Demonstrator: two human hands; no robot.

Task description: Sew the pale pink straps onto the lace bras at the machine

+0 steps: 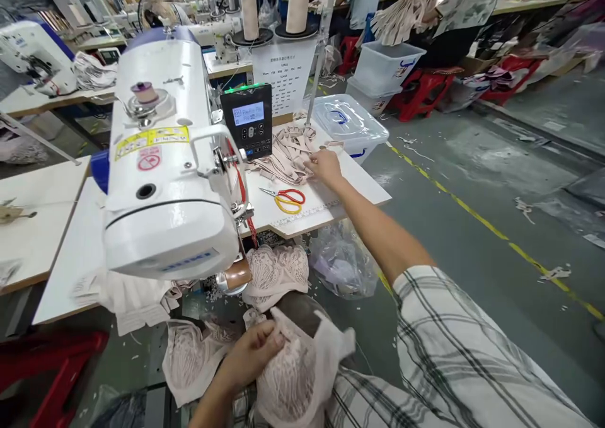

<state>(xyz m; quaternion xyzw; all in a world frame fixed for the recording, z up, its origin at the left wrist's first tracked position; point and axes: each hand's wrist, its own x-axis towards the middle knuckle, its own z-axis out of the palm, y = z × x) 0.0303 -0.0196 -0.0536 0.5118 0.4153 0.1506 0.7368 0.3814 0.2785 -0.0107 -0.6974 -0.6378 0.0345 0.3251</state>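
The right hand (325,165) is stretched out over the far part of the desk (363,188), fingers bent down onto a loose heap of beige straps (288,154). The straps are narrow, pale pinkish-beige bands lying crossed and tangled, some folded over, spread from beside the control panel (249,120) to the fingertips. The fingers pinch at the edge of the heap; whether a strap is truly gripped cannot be told.

The left hand (253,352) is low, on the lap, closed on a lace bra cup (288,371). The cup is pale pink, rounded, with a fine floral lace pattern and a plain lighter edge sticking up at its right. More cups of the same lace lie close by: one to the left on the lap (186,352), another hanging just under the machine head (276,273).

Scissors (287,199) with red and yellow handles lie on the desk, near the right hand and apart from the straps. The white sewing machine (163,163) fills the left of the desk. A clear lidded bin (347,122) stands just past the heap.
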